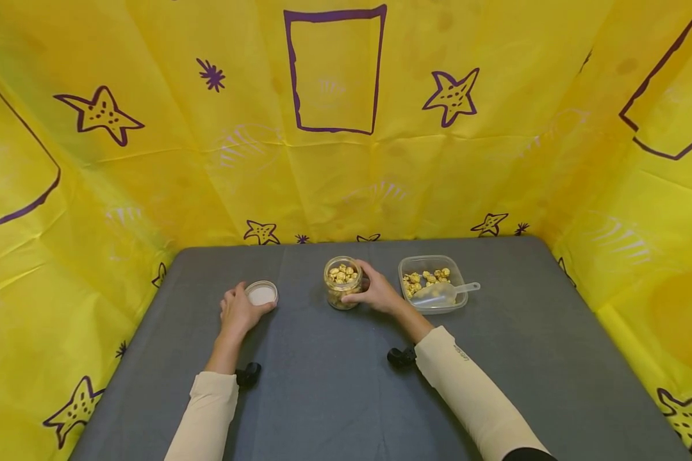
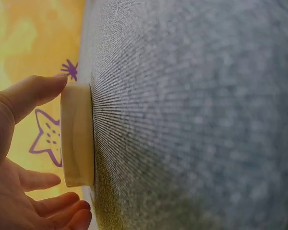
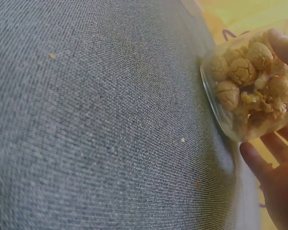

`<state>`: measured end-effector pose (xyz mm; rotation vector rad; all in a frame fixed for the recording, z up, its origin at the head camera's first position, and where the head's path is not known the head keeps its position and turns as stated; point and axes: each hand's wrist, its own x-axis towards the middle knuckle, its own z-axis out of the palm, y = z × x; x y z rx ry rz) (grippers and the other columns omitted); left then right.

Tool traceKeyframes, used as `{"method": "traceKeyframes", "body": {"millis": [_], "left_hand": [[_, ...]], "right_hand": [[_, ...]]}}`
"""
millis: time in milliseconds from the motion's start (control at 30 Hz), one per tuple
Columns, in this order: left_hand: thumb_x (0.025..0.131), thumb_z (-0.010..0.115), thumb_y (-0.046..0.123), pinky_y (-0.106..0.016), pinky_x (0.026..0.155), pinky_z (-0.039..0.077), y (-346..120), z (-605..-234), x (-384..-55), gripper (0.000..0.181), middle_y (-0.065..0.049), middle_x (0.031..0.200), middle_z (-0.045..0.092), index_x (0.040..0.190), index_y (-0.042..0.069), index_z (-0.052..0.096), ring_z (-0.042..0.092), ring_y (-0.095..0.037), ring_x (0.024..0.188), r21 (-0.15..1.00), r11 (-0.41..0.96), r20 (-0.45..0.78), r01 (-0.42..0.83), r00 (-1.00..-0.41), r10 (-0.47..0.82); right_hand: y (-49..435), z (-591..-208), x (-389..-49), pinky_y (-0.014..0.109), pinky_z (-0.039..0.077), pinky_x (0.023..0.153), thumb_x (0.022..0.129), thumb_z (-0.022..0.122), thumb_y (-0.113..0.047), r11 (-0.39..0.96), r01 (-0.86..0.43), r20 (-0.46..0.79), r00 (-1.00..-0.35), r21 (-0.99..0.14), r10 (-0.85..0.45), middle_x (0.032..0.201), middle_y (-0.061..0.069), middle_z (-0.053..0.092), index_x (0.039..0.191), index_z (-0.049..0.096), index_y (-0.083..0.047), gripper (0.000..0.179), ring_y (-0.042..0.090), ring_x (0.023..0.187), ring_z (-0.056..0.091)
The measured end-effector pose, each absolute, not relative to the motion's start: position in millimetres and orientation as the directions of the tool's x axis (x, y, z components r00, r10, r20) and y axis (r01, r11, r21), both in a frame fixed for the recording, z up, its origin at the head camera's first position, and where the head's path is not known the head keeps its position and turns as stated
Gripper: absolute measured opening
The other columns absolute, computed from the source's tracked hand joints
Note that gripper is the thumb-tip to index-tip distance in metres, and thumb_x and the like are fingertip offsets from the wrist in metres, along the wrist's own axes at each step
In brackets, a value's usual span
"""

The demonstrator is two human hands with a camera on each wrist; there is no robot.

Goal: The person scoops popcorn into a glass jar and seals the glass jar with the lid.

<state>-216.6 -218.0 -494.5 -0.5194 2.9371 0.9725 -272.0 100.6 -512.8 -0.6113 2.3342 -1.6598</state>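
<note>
In the head view, a clear jar (image 1: 343, 285) of round popcorn stands uncovered near the middle of the table. My right hand (image 1: 376, 291) grips its right side, thumb in front and fingers behind. The right wrist view shows the popcorn (image 3: 242, 72) through the jar's wall, with fingers and thumb around it. To the left, a round lid (image 1: 262, 294) with a white inner face lies on the table. My left hand (image 1: 239, 312) holds its rim, thumb on one side and fingers on the other. From the left wrist, the pale lid (image 2: 77, 136) appears side-on.
Right of the jar sits a clear plastic tub (image 1: 432, 310) with some popcorn. A translucent scoop (image 1: 438, 294) rests in it, handle over the right rim. Small crumbs dot the grey table (image 1: 323, 384). A yellow patterned cloth (image 1: 334, 179) hangs behind and at both sides.
</note>
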Motion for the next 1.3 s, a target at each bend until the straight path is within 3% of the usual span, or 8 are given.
{"method": "traceKeyframes", "body": {"millis": [200,600,1000,1300], "left_hand": [[0.075,0.079,0.040,-0.064,0.105,0.029,-221,-494,-217,0.101,-0.039,0.137,0.032,0.144,-0.012,0.026,0.029,-0.055,0.127,0.517,0.791,-0.148,-0.327,-0.944,-0.294],[0.074,0.081,0.032,-0.062,0.100,0.034,-225,-497,-219,0.092,-0.040,0.127,0.038,0.136,-0.015,0.033,0.034,-0.054,0.120,0.471,0.828,-0.155,-0.304,-0.953,-0.261],[0.075,0.080,0.031,-0.057,0.099,0.031,-229,-499,-218,0.091,-0.039,0.129,0.037,0.140,-0.013,0.032,0.032,-0.051,0.117,0.521,0.812,-0.146,-0.261,-0.965,-0.217],[0.076,0.078,0.033,-0.059,0.106,0.033,-229,-498,-220,0.091,-0.037,0.138,0.040,0.141,-0.013,0.034,0.036,-0.052,0.127,0.568,0.800,-0.112,-0.192,-0.981,-0.156]], "right_hand": [[100,-512,-271,0.043,0.053,0.094,0.076,0.084,-0.016,0.263,-0.207,0.065,-0.883,-0.942,-0.465,0.141,0.019,0.048,0.150,0.033,-0.014,0.089,0.038,0.123,0.058],[99,-512,-269,0.042,0.053,0.094,0.078,0.083,-0.017,0.258,-0.202,0.060,-0.881,-0.945,-0.469,0.142,0.021,0.047,0.151,0.031,-0.011,0.090,0.039,0.125,0.056],[98,-513,-268,0.045,0.052,0.097,0.077,0.083,-0.016,0.257,-0.186,0.052,-0.889,-0.948,-0.455,0.143,0.020,0.047,0.151,0.032,-0.013,0.090,0.038,0.127,0.054],[99,-491,-257,0.045,0.052,0.096,0.080,0.080,-0.008,0.222,-0.154,0.036,-0.888,-0.963,-0.459,0.144,0.026,0.044,0.152,0.028,-0.007,0.089,0.042,0.124,0.055]]}}
